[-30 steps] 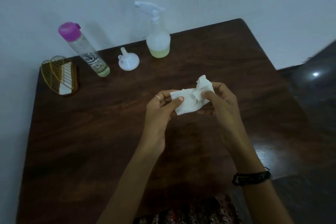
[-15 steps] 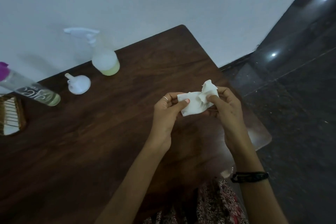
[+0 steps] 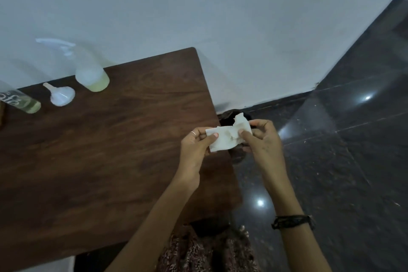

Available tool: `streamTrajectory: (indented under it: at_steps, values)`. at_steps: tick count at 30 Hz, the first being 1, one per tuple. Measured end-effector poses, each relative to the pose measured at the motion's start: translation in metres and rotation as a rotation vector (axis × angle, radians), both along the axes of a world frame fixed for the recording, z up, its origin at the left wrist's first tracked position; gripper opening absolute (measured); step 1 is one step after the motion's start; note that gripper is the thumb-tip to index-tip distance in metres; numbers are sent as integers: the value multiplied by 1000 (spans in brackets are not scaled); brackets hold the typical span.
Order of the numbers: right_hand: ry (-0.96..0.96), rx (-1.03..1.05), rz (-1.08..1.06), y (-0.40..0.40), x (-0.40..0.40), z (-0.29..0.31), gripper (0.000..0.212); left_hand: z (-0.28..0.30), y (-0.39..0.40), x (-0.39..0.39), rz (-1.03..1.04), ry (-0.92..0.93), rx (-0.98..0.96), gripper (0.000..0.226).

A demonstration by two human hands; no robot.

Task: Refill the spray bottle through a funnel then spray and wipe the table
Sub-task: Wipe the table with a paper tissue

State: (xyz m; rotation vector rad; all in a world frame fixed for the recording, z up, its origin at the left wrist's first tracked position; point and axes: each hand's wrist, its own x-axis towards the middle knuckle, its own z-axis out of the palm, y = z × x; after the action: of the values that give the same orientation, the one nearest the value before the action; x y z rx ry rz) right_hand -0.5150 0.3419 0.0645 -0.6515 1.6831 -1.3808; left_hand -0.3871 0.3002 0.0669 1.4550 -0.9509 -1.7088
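Spray bottle (image 3: 91, 75): 1, upright at the table's (image 3: 110, 150) far edge by the wall, blurred.
1 white funnel (image 3: 60, 95) just left of it, 1 clear bottle (image 3: 21, 102) further left, cut by the frame. 1 crumpled white tissue (image 3: 227, 137) pinched by both hands, left hand (image 3: 195, 150) and right hand (image 3: 263, 143), over the table's right edge.

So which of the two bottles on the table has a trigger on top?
The spray bottle, standing right of the white funnel. The other bottle, at the picture's left edge, shows only a clear lettered body.
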Motion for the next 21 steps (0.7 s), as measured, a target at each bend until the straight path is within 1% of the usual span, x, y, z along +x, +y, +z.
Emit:
streamTrajectory:
  at_steps: [6,11,14,17,21]
  values:
    - [-17,83,47,7,-61,-20,17,-9,10,-53,13,-68,9,8]
    - [-52,120,93,-16,-88,-34,13,-15,-8,-78,53,-142,14,7]
    - [-41,126,139,-36,-104,-46,12,-24,-27,-93,100,-150,31,9]
    - [-66,139,134,-62,-124,-61,14,-40,-51,-111,98,-167,39,9]
    - [-13,221,94,-90,-152,-89,27,-71,-82,-143,112,-179,73,7]
